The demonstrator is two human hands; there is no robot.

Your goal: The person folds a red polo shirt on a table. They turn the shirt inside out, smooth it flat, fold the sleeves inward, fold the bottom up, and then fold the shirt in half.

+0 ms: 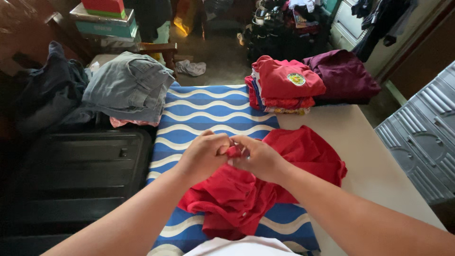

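Pinching a small fold of the red garment (265, 185) between them, the left hand (204, 156) and the right hand (258, 159) meet at the middle of the frame, both closed tight on the cloth, seemingly to work some small detail near its upper edge. That garment lies crumpled low in the centre on a blue pad with white waves (208, 114), which gives a soft flat bed. Stacked neatly at upper right, the folded red clothes (284, 85) sit beside a maroon bundle (343, 76); grey jeans (130, 87) lie heaped at upper left
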